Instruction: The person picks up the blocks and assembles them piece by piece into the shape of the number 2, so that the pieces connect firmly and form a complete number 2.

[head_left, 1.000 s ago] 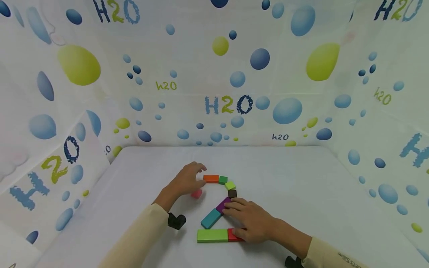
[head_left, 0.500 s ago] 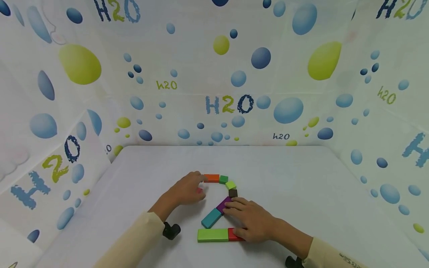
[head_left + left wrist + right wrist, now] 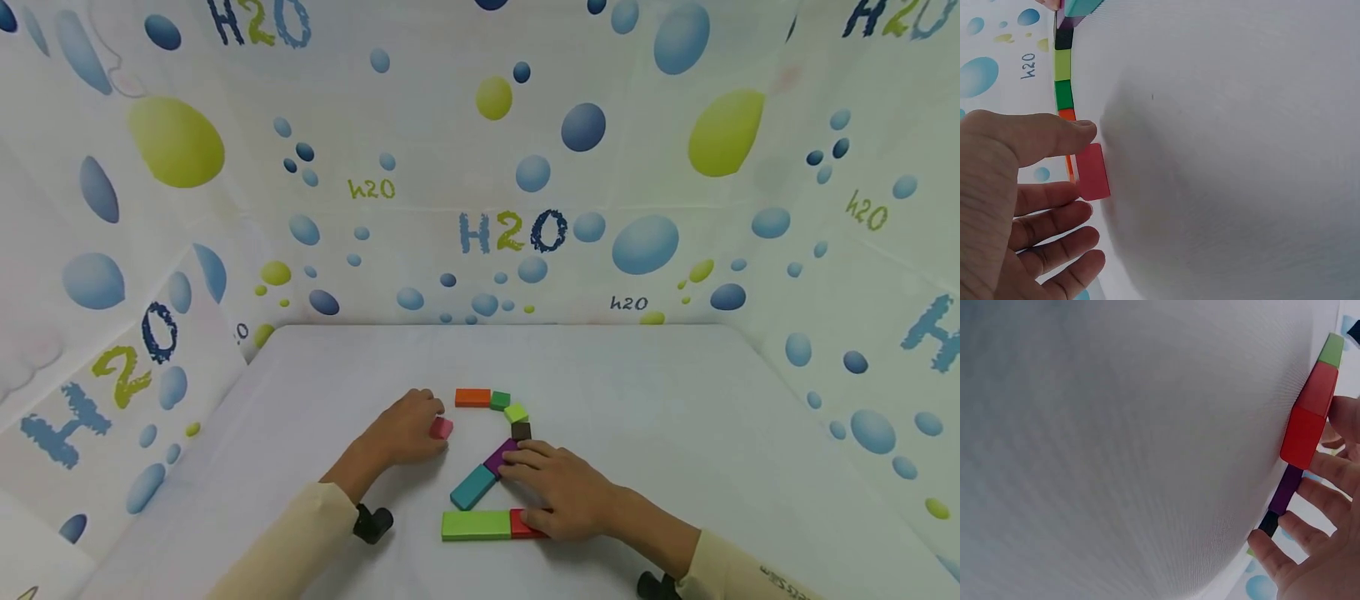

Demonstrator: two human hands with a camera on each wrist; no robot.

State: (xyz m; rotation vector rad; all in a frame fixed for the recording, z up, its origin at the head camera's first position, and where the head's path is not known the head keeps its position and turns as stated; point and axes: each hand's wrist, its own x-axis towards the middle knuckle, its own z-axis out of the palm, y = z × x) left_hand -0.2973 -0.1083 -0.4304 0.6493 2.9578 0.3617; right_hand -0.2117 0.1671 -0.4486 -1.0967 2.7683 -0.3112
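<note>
My left hand (image 3: 405, 429) pinches a small pinkish-red block (image 3: 442, 428) at the left, just above or on the table; in the left wrist view the thumb (image 3: 1079, 132) lies along one side of that block (image 3: 1092, 172) and the index finger at the other. My right hand (image 3: 562, 492) lies spread, fingertips on a purple block (image 3: 498, 457) and thumb on a red block (image 3: 527, 523). A curved row runs from an orange block (image 3: 472, 398) through dark green (image 3: 500, 401), lime (image 3: 516, 413) and dark brown (image 3: 521, 431) blocks to the purple one.
A teal block (image 3: 473, 487) continues the row below the purple block. The long light-green block (image 3: 476, 526) joins the red one along the bottom. All lie on a white-covered table (image 3: 637, 375), with a bubble-patterned sheet (image 3: 420, 150) rising behind and at the sides.
My left hand has drawn back leftward and down from the orange block to the pinkish-red block, which has turned and shifted slightly. The right hand stays in place.
</note>
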